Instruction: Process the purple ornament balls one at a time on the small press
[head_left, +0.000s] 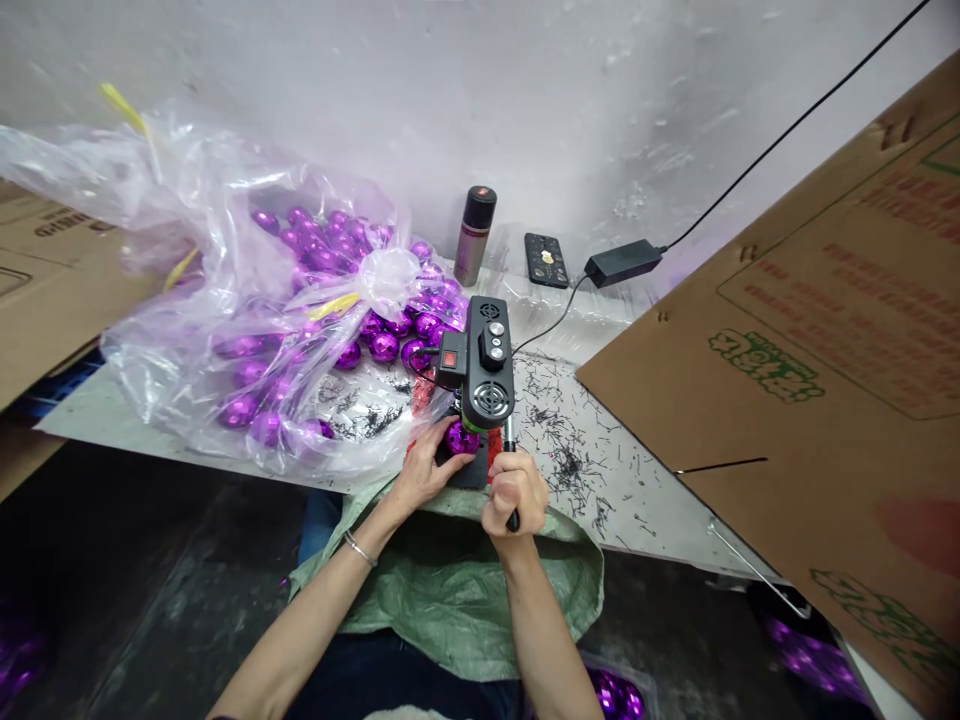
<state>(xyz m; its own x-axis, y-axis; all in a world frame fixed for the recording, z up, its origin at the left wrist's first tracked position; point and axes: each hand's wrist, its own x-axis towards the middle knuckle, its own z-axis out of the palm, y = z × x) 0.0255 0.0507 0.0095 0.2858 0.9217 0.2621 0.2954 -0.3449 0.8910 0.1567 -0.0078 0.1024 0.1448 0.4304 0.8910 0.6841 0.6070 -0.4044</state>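
Observation:
A shiny purple ball ornament (462,437) sits under the head of a small black press machine (489,365) on the table. Fingers and thumb of my left hand (429,466) are closed around the ball's left and front side. My right hand (516,492) is wrapped around the machine's lever (513,520), whose black end shows below the fist. More purple balls (384,346) lie behind and to the left, some loose and some inside a clear plastic bag (217,270). Below the hands, a green woven sack (450,590) hangs open at the table edge.
Small black scraps (566,465) litter the white tabletop (622,500). Toward the wall stand a spray can (475,235), a phone (546,260) and a power adapter (622,263) cabled to the machine. A large cardboard box (817,370) leans in from the right; another box (56,270) is at left.

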